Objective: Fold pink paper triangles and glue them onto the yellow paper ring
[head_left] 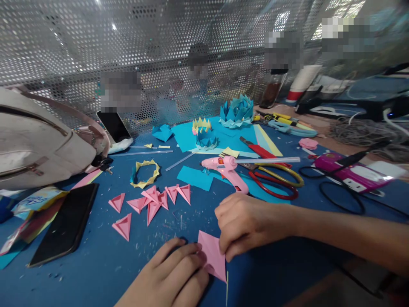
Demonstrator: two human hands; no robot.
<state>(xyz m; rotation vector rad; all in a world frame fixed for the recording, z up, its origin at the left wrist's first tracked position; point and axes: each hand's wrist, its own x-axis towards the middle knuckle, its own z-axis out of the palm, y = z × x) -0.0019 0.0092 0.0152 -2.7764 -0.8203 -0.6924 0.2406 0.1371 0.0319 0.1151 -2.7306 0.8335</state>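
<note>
A pink paper piece (pixel 212 256), partly folded, lies on the blue table (pixel 105 264) near the front edge. My left hand (pixel 174 275) rests on its left side, fingers curled and pressing the paper down. My right hand (pixel 244 224) pinches the paper's upper right edge between thumb and fingers. Several folded pink triangles (pixel 152 201) lie scattered just beyond my hands.
A pink glue gun (pixel 227 167) and red and yellow scissors (pixel 275 179) lie behind my right hand. A black phone (pixel 65 224) lies at left, a white bag (pixel 38 140) behind it. Blue paper flowers (pixel 237 111), a yellow paper ring (pixel 145 174), cables (pixel 338 198) at right.
</note>
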